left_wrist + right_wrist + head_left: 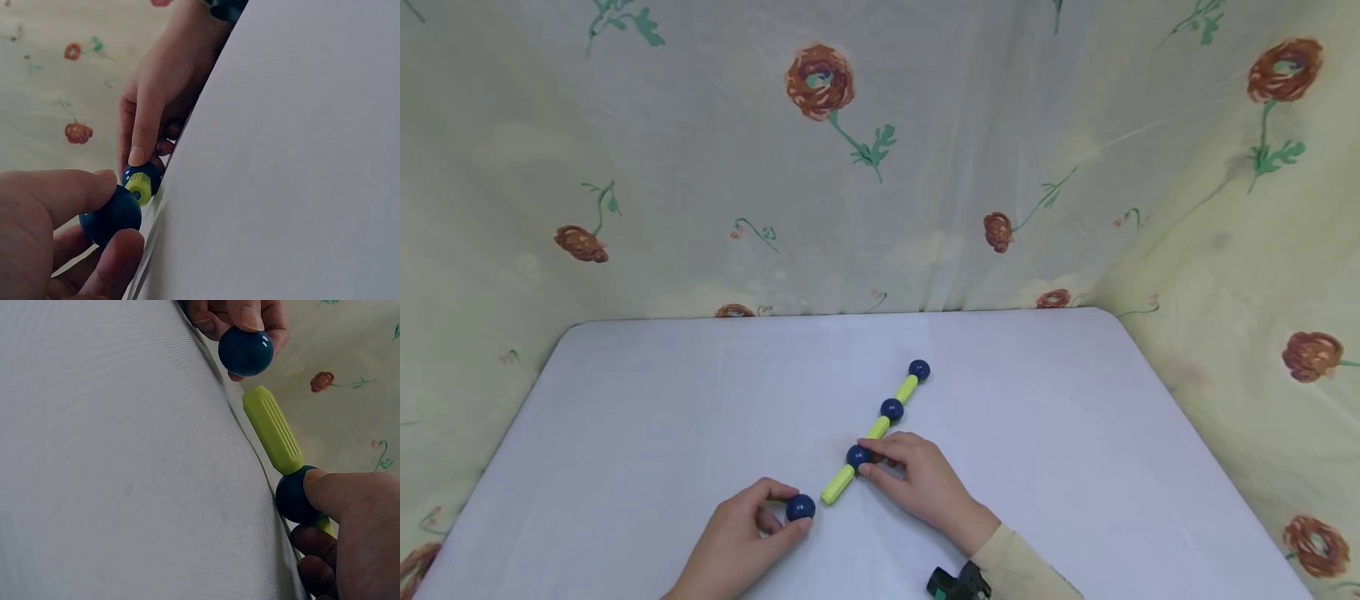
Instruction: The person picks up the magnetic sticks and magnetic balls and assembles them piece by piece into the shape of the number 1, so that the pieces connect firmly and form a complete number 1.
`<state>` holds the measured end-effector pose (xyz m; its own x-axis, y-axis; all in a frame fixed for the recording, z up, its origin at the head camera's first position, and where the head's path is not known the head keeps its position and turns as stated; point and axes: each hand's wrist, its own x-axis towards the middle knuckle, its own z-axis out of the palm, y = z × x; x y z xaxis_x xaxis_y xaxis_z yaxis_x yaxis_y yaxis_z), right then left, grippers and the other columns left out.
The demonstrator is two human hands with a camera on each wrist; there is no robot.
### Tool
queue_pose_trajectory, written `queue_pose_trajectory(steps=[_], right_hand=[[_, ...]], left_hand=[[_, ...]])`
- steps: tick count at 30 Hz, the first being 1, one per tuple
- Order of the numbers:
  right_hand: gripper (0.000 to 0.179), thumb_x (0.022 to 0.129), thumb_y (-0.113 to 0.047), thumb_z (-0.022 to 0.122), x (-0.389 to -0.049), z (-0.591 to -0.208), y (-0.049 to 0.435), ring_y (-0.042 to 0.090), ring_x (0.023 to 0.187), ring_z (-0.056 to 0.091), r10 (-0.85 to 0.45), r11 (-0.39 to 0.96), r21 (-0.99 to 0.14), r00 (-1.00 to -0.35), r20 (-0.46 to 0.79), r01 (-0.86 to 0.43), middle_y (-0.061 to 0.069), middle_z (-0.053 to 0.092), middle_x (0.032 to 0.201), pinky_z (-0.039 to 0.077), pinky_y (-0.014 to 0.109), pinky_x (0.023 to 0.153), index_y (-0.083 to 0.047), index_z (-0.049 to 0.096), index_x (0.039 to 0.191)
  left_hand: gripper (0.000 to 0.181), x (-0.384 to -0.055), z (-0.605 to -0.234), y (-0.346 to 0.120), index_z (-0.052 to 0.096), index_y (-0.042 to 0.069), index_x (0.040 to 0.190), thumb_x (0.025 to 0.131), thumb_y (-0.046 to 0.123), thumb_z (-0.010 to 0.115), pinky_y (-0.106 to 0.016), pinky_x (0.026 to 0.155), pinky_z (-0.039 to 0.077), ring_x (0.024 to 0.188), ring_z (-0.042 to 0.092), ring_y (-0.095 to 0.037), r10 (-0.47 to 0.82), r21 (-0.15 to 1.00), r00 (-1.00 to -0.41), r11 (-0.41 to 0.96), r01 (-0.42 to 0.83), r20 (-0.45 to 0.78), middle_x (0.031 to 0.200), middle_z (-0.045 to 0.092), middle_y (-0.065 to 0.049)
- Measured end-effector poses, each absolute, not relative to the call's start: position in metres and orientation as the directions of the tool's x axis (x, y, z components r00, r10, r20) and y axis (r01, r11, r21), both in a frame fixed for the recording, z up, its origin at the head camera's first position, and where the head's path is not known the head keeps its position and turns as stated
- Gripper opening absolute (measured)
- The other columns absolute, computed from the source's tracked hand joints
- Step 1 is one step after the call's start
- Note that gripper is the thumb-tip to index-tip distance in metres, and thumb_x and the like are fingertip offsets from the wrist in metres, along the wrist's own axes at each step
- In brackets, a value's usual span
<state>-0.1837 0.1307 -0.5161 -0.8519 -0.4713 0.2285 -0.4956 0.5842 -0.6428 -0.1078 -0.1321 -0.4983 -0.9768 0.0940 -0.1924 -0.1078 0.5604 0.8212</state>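
A chain of yellow-green rods and dark blue balls slants across the white table in the head view. Its far end is a blue ball (919, 370), with another ball (892, 409) further down. My right hand (925, 483) pinches the chain's nearest ball (857, 457) between thumb and fingers. From that ball a ribbed rod (273, 430) sticks out with its near end free. My left hand (741, 537) pinches a separate blue ball (801, 508) by its sides. In the right wrist view a small gap shows between this ball and the rod's end.
The white table (662, 417) spreads out around both hands. Behind and beside it hangs a pale cloth (700, 150) printed with brown-red flowers. A black device (958, 582) sits by the right sleeve (1022, 567) at the bottom edge.
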Motion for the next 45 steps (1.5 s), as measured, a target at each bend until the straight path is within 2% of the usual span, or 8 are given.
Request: queue_pose_trajectory(steps=[11, 20, 32, 35, 40, 45], right_hand=[[0.041, 0.095, -0.048, 0.063, -0.185, -0.518, 0.131, 0.001, 0.083, 0.055, -0.466, 0.595, -0.638, -0.856, 0.222, -0.489, -0.021, 0.063, 0.098, 0.048, 0.025, 0.073, -0.024, 0.068, 0.128], [0.040, 0.095, -0.045, 0.064, -0.184, -0.516, 0.132, 0.002, 0.083, 0.055, -0.471, 0.589, -0.641, -0.854, 0.221, -0.492, -0.020, 0.064, 0.099, 0.048, 0.026, 0.074, -0.023, 0.068, 0.128], [0.041, 0.094, -0.045, 0.066, -0.186, -0.515, 0.133, 0.001, 0.086, 0.057, -0.469, 0.584, -0.635, -0.848, 0.246, -0.507, -0.019, 0.064, 0.100, 0.049, 0.025, 0.076, -0.023, 0.067, 0.129], [0.041, 0.094, -0.042, 0.068, -0.191, -0.517, 0.137, 0.001, 0.082, 0.057, -0.411, 0.577, -0.657, -0.868, 0.278, -0.484, -0.017, 0.063, 0.096, 0.050, 0.024, 0.073, -0.021, 0.067, 0.128], [0.032, 0.093, -0.028, 0.072, -0.207, -0.517, 0.150, 0.004, 0.078, 0.058, -0.236, 0.621, -0.663, -0.907, 0.349, -0.417, -0.010, 0.062, 0.093, 0.051, 0.026, 0.068, -0.017, 0.069, 0.123], [0.033, 0.094, -0.030, 0.070, -0.220, -0.518, 0.156, 0.005, 0.083, 0.058, -0.204, 0.692, -0.635, -0.936, 0.286, -0.345, -0.005, 0.064, 0.100, 0.050, 0.029, 0.071, -0.017, 0.068, 0.124]], left_hand=[[0.041, -0.105, -0.499, -0.123, 0.067, 0.024, 0.105, 0.078, 0.051, 0.081, -0.024, 0.048, 0.039, 0.054, 0.049, -0.010, 0.120, 0.748, -0.984, 0.663, -0.021, -0.134, 0.066, 0.054, 0.010], [0.042, -0.104, -0.500, -0.115, 0.067, 0.024, 0.104, 0.077, 0.054, 0.080, -0.023, 0.047, 0.037, 0.053, 0.046, -0.008, 0.098, 0.688, -0.989, 0.726, -0.005, -0.111, 0.065, 0.051, 0.011], [0.042, -0.104, -0.501, -0.111, 0.066, 0.026, 0.102, 0.076, 0.056, 0.079, -0.022, 0.047, 0.036, 0.052, 0.045, -0.004, 0.134, 0.638, -0.989, 0.767, 0.067, -0.057, 0.067, 0.050, 0.016], [0.044, -0.104, -0.501, -0.110, 0.066, 0.026, 0.103, 0.076, 0.057, 0.079, -0.022, 0.047, 0.036, 0.053, 0.045, -0.005, 0.132, 0.631, -0.989, 0.774, 0.060, -0.068, 0.069, 0.051, 0.016], [0.047, -0.105, -0.501, -0.108, 0.065, 0.025, 0.106, 0.075, 0.057, 0.080, -0.022, 0.049, 0.038, 0.056, 0.046, -0.006, 0.135, 0.625, -0.987, 0.779, 0.050, -0.090, 0.077, 0.055, 0.016], [0.047, -0.104, -0.502, -0.109, 0.066, 0.027, 0.115, 0.079, 0.054, 0.078, -0.021, 0.051, 0.041, 0.057, 0.047, -0.003, 0.167, 0.613, -0.983, 0.785, 0.088, -0.073, 0.089, 0.059, 0.018]])
